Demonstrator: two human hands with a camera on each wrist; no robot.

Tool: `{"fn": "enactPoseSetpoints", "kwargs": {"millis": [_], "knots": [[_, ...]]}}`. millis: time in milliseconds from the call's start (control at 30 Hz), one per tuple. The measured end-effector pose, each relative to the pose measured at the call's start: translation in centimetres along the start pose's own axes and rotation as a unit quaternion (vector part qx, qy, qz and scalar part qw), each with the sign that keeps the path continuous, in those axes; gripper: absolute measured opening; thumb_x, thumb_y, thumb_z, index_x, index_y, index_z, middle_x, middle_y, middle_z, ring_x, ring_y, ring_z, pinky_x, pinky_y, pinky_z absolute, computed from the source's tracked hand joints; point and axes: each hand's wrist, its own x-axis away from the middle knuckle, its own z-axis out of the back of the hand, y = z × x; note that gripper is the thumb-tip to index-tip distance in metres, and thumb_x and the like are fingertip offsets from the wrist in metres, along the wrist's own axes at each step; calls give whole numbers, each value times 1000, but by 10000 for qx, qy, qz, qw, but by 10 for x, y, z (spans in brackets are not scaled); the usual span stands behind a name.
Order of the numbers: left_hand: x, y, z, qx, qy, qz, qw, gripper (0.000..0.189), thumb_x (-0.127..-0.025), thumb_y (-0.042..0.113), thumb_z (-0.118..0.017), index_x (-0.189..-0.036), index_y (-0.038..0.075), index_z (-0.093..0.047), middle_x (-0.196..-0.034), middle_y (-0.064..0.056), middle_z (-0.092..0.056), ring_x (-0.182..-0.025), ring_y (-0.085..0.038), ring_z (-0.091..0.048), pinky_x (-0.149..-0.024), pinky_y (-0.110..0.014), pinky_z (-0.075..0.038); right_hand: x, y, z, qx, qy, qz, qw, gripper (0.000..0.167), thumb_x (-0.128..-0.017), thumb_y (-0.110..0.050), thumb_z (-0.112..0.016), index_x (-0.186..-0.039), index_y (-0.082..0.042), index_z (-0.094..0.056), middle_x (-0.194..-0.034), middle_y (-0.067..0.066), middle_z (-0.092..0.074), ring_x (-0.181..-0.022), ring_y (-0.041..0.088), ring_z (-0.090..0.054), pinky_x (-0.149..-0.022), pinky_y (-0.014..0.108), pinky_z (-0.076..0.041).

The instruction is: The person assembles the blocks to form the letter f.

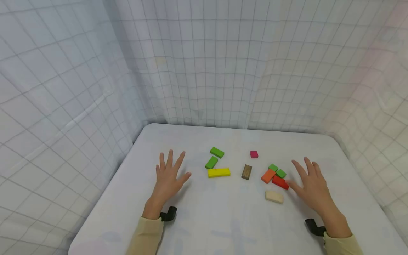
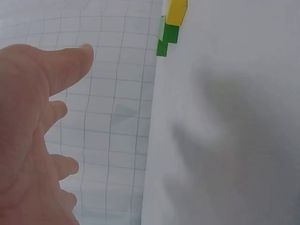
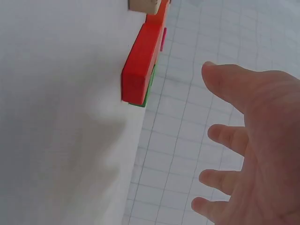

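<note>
My left hand (image 1: 166,182) hovers over the left of the white table, fingers spread, holding nothing. The yellow block (image 1: 219,172) is nearest to it, with two green blocks (image 1: 217,152) just behind. Over the right side, my right hand (image 1: 313,187) is also spread and holds nothing. Its thumb points at a red block (image 1: 280,182); the right wrist view shows a gap between thumb and red block (image 3: 136,65). Against the red block lie an orange block (image 1: 268,176) and two small green blocks (image 1: 273,167). A cream block (image 1: 274,197) lies in front of them.
Mid-table lies a brown wooden block (image 1: 247,172), with a small pink cube (image 1: 254,154) farther back. White grid-patterned curtains (image 1: 204,71) enclose the table (image 1: 204,216) at the back and both sides. A black wrist mount (image 1: 169,214) sits by each sleeve.
</note>
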Motion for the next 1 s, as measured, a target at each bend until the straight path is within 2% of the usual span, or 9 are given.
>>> {"fn": "enactPoseSetpoints", "kwargs": {"millis": [133, 233, 333, 467, 567, 700, 833, 1000], "knots": [[-3, 11, 2, 499, 38, 2, 9987, 77, -97, 43, -66, -161, 24, -28, -164, -26, -9, -149, -50, 8, -107, -76, -14, -2, -9, 9, -181, -133, 97, 9997, 76, -92, -40, -73, -154, -13, -38, -155, 29, -28, -134, 54, -29, -82, 77, -41], [-4, 23, 5, 1011, -152, 132, 9947, 74, -98, 38, -66, -161, 24, -29, -164, -26, -11, -149, -48, 6, -108, -74, -18, 0, -17, 14, -416, -439, 72, 9981, 71, -94, -40, -71, -152, -12, -42, -150, 28, -35, -128, 51, -39, -77, 71, -48], [-3, 36, 4, 1333, -436, 256, 9898, 72, -99, 37, -65, -160, 24, -30, -164, -23, -15, -151, -45, -2, -109, -72, -21, 3, -24, 12, -615, -678, 100, 9958, 67, -94, -37, -73, -150, -12, -47, -142, 24, -46, -121, 46, -48, -80, 67, -51], [-2, 55, -4, 1556, -698, 211, 9851, 68, -100, 34, -65, -159, 23, -33, -163, -19, -22, -150, -39, -16, -111, -66, -26, 6, -33, 8, -732, -804, 116, 9940, 61, -91, -31, -77, -144, -12, -55, -127, 15, -57, -108, 34, -57, -82, 57, -54], [-3, 67, -11, 1649, -809, 101, 9829, 65, -100, 31, -65, -157, 21, -37, -162, -16, -27, -149, -34, -23, -113, -61, -28, 8, -38, 6, -772, -949, 87, 9924, 57, -89, -31, -79, -139, -12, -59, -117, 8, -61, -96, 25, -59, -76, 45, -56], [-4, 81, -20, 1683, -906, -57, 9815, 62, -99, 28, -65, -155, 14, -41, -159, -17, -33, -146, -34, -29, -113, -57, -30, 10, -44, 3, -884, -1163, 125, 9892, 51, -88, -29, -80, -135, -13, -64, -107, 3, -61, -86, 18, -57, -69, 33, -52], [-2, 94, -29, 1758, -1067, -172, 9785, 57, -99, 26, -65, -151, 13, -46, -154, -15, -40, -143, -34, -35, -113, -56, -32, 11, -48, -1, -1033, -1376, 39, 9851, 46, -86, -24, -82, -129, -14, -68, -100, -1, -59, -84, 15, -55, -64, 28, -49], [-1, 106, -39, 1913, -1323, -98, 9725, 51, -99, 26, -65, -147, 15, -53, -151, -11, -45, -141, -33, -39, -111, -55, -34, 12, -51, -7, -1123, -1603, -153, 9805, 41, -83, -20, -83, -122, -14, -71, -96, -5, -58, -84, 13, -56, -64, 27, -49]]}}
